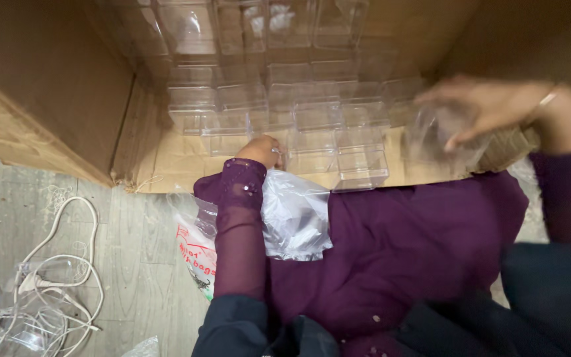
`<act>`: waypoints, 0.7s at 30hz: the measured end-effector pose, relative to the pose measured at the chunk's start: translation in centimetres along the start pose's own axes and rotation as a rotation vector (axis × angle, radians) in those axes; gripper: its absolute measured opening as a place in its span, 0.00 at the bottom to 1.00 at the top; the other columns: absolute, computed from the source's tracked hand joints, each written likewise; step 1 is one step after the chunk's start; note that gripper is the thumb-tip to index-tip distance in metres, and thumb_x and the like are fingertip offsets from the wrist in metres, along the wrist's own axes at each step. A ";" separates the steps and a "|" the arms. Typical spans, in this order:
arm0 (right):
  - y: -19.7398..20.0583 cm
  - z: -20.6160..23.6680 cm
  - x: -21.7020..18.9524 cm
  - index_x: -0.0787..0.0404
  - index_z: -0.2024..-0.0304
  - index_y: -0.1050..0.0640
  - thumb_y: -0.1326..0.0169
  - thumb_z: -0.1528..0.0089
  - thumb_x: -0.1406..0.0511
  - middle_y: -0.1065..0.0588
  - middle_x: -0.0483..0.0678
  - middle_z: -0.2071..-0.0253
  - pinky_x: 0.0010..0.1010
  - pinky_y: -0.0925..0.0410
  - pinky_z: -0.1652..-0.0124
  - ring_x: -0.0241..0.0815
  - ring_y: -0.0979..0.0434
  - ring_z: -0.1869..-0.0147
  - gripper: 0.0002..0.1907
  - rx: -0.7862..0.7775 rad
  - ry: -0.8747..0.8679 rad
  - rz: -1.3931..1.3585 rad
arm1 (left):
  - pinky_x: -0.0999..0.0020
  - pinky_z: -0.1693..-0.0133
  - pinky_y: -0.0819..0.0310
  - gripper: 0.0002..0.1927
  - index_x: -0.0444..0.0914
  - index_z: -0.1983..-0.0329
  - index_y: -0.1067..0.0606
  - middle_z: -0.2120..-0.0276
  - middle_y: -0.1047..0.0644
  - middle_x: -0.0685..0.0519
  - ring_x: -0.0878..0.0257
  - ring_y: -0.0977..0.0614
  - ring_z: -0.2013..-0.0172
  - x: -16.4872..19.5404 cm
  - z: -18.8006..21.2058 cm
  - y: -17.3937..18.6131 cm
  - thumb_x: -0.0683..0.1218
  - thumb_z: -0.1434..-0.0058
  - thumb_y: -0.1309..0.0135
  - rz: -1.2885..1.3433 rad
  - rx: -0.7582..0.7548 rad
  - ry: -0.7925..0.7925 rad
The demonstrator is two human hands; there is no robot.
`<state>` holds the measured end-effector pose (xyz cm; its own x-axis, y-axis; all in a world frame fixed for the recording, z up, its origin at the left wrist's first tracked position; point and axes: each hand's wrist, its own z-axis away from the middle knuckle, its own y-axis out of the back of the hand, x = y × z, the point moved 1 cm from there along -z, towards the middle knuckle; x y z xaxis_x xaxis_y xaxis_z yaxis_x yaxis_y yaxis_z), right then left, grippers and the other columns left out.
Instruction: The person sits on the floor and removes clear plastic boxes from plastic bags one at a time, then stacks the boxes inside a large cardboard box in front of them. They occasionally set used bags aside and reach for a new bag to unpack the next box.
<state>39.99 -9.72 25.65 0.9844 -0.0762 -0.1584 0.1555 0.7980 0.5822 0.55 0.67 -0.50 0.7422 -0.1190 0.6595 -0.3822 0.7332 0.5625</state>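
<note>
The left hand (264, 151) rests at the near edge of the rows of small clear plastic boxes (312, 116) standing inside the big brown cardboard carton (54, 99); its fingers are curled under, though whether they grip anything I cannot tell; a crumpled clear plastic bag (295, 215) lies on the purple lap just below that wrist; the right hand (490, 109), blurred, is raised over the carton's right side, fingers spread around a clear plastic box (441, 135) it holds; white cables (61, 277) sprawl on the grey floor (133, 264).

Printed plastic bag (196, 254) beside cardboard box (54, 112)
</note>
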 end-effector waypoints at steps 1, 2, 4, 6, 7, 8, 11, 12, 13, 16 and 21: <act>-2.0 -0.9 -0.2 0.33 0.24 0.47 0.37 0.58 0.37 0.50 0.45 0.22 0.61 0.48 0.30 0.51 0.57 0.18 0.62 0.043 0.072 -0.002 | 0.57 0.52 0.24 0.11 0.37 0.58 0.18 0.63 0.18 0.43 0.48 0.17 0.57 -0.1 0.3 0.3 0.44 0.41 0.47 -0.006 -0.002 -0.038; -4.1 -2.2 -0.7 0.36 0.23 0.48 0.40 0.56 0.37 0.52 0.46 0.21 0.64 0.55 0.29 0.54 0.63 0.17 0.61 0.089 0.140 -0.006 | 0.57 0.52 0.24 0.11 0.36 0.59 0.18 0.63 0.17 0.43 0.48 0.16 0.57 -0.3 0.7 0.5 0.44 0.40 0.48 -0.013 -0.007 -0.076; -7.0 -4.7 -1.8 0.35 0.25 0.49 0.38 0.55 0.39 0.62 0.53 0.20 0.66 0.57 0.31 0.59 0.70 0.18 0.59 0.169 0.080 0.035 | 0.59 0.52 0.23 0.12 0.36 0.59 0.18 0.64 0.17 0.45 0.50 0.15 0.58 -0.3 1.2 0.6 0.43 0.39 0.49 0.006 -0.032 -0.101; -7.5 -5.8 -1.9 0.40 0.24 0.46 0.36 0.58 0.39 0.61 0.58 0.20 0.72 0.60 0.33 0.66 0.71 0.19 0.62 0.376 0.188 0.178 | 0.62 0.53 0.22 0.12 0.36 0.58 0.18 0.66 0.16 0.47 0.54 0.14 0.60 -0.7 1.7 0.9 0.43 0.38 0.51 0.051 -0.065 -0.064; -7.4 -6.3 -2.3 0.42 0.24 0.45 0.35 0.59 0.39 0.61 0.61 0.20 0.75 0.61 0.34 0.70 0.72 0.19 0.64 0.480 0.246 0.249 | 0.62 0.54 0.22 0.12 0.36 0.57 0.18 0.66 0.16 0.47 0.54 0.14 0.60 -0.9 2.1 1.2 0.42 0.39 0.51 0.070 -0.060 -0.057; -6.8 -6.9 -2.4 0.44 0.24 0.43 0.37 0.55 0.41 0.58 0.59 0.20 0.72 0.60 0.33 0.68 0.69 0.19 0.59 0.455 0.259 0.143 | 0.63 0.54 0.22 0.13 0.36 0.57 0.18 0.67 0.16 0.47 0.55 0.14 0.61 -1.1 2.5 1.4 0.41 0.41 0.51 0.089 -0.058 -0.055; -2.1 -9.4 -2.1 0.49 0.25 0.37 0.44 0.40 0.45 0.46 0.54 0.21 0.59 0.52 0.26 0.59 0.54 0.17 0.43 0.529 0.325 -0.047 | 0.64 0.55 0.22 0.13 0.35 0.57 0.18 0.67 0.15 0.48 0.56 0.14 0.61 -1.1 3.0 1.0 0.40 0.39 0.52 0.101 -0.079 -0.059; -0.3 -11.3 -2.8 0.51 0.25 0.35 0.46 0.34 0.45 0.40 0.53 0.21 0.49 0.47 0.19 0.53 0.45 0.15 0.39 0.664 0.378 -0.031 | 0.64 0.55 0.22 0.13 0.34 0.57 0.18 0.67 0.15 0.48 0.56 0.14 0.61 -1.4 3.1 1.1 0.41 0.37 0.53 0.094 -0.083 -0.056; 1.5 -13.5 -3.7 0.56 0.26 0.35 0.45 0.32 0.47 0.41 0.56 0.22 0.47 0.47 0.21 0.55 0.46 0.16 0.37 0.735 0.350 -0.052 | 0.64 0.56 0.22 0.13 0.34 0.56 0.19 0.68 0.15 0.47 0.56 0.13 0.62 -1.5 3.3 0.9 0.41 0.37 0.53 0.138 -0.093 -0.038; 6.3 -18.8 -6.6 0.74 0.25 0.41 0.40 0.35 0.59 0.43 0.71 0.24 0.50 0.48 0.26 0.69 0.49 0.20 0.43 0.990 0.482 0.069 | 0.65 0.58 0.20 0.13 0.34 0.55 0.20 0.69 0.15 0.46 0.56 0.12 0.63 -1.4 3.5 0.0 0.40 0.36 0.53 0.204 -0.097 -0.021; 5.5 -20.2 -8.0 0.69 0.32 0.35 0.31 0.50 0.61 0.37 0.70 0.34 0.54 0.43 0.37 0.72 0.42 0.29 0.46 0.994 0.389 -0.001 | 0.65 0.58 0.22 0.11 0.34 0.58 0.17 0.64 0.17 0.46 0.55 0.15 0.62 -0.8 5.1 -0.2 0.39 0.43 0.44 0.101 0.021 -0.182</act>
<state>31.32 7.36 14.05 0.9176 0.2600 -0.3006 0.3264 -0.0614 0.9432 -2.77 -2.77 1.40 0.5885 -0.1661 0.7913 -0.4624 0.7337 0.4979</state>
